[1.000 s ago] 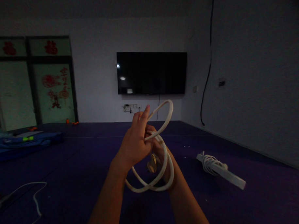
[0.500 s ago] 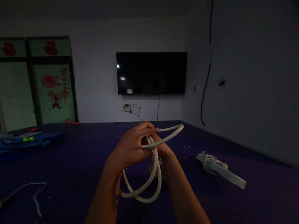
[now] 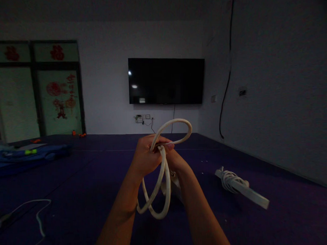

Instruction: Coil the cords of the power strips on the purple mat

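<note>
A thick white cable (image 3: 168, 188) hangs in loops from my two hands, which are close together at the centre. My left hand (image 3: 146, 157) is closed around the cable, its thumb pressing near the point where the loops gather. One loop stands up above the hands and leans right. My right hand (image 3: 175, 158) is behind the left, also closed at the bundle; most of its fingers are hidden. Just below the hands, partly behind the cable, a pale end piece (image 3: 174, 179) shows, too dark to make out fully.
A white power strip (image 3: 253, 197) wrapped in its cord lies on the dark purple surface (image 3: 101, 196) at right. A thin white cord (image 3: 39, 216) lies at left. Blue cloth (image 3: 52, 153) is at far left. A television (image 3: 166, 81) hangs on the far wall.
The upper cable loop has risen from nearly flat to standing above the hands. The lower loops have narrowed and shifted slightly left. The left hand has turned a little.
</note>
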